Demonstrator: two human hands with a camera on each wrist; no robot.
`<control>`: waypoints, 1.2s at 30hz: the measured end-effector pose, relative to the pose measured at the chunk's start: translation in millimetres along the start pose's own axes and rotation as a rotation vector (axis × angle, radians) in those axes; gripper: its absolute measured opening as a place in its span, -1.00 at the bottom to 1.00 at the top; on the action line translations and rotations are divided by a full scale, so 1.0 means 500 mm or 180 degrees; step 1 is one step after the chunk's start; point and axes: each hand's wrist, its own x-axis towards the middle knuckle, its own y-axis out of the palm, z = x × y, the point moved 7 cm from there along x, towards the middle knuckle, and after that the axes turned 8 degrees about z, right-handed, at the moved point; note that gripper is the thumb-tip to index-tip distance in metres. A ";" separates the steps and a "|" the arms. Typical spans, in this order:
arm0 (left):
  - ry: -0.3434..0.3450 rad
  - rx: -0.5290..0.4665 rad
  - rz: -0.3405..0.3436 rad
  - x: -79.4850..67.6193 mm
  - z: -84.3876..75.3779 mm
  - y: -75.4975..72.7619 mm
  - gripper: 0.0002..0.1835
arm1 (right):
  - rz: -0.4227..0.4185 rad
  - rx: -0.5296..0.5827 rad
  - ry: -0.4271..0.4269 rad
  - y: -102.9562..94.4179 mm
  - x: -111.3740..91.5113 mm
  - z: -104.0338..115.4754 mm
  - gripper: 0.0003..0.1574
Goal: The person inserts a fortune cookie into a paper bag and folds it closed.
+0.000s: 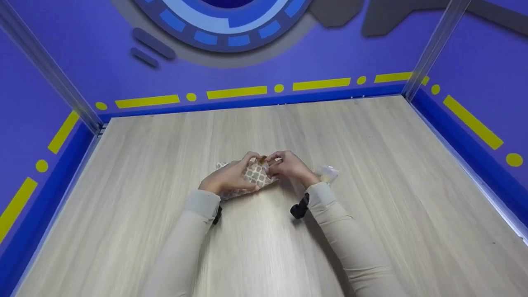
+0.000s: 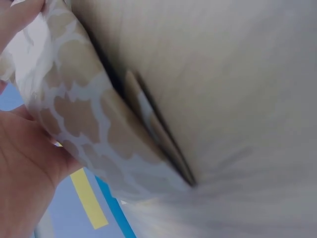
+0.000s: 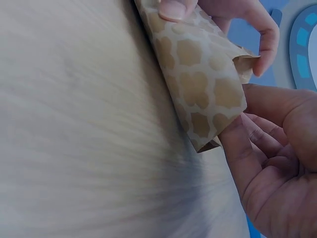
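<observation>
Both hands meet over a patterned paper bag that lies on the wooden table directly under them: the left hand curls around its near side while the right hand pinches its upper edge between thumb and fingertips. Most of the bag is hidden beneath the knuckles from the head view, and the wrist views are blurred and cut it off at the frame. Just beyond the right wrist sits what may be a crumpled clear plastic wrapper, half covered by the sleeve.
</observation>
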 end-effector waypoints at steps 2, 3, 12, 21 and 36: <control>-0.0018 -0.0014 0.0013 0.000 0.000 0.001 -0.09 | 0.0004 -0.0045 -0.0014 -0.001 -0.003 0.000 -0.58; -0.0020 -0.0011 0.0014 0.000 0.000 0.001 -0.10 | 0.0006 -0.0070 -0.0022 -0.001 -0.004 0.000 -0.59; -0.0012 0.0011 -0.0001 0.001 0.001 0.000 -0.11 | -0.0058 0.0004 0.0001 -0.020 -0.026 0.013 -0.62; 0.0021 0.0075 -0.0026 -0.001 -0.001 0.000 -0.09 | -0.0002 0.0159 0.0089 -0.025 -0.026 -0.001 -0.32; 0.0053 -0.0059 0.0011 0.000 -0.001 -0.001 -0.08 | 0.0013 0.0233 0.0061 0.000 -0.020 -0.006 -0.31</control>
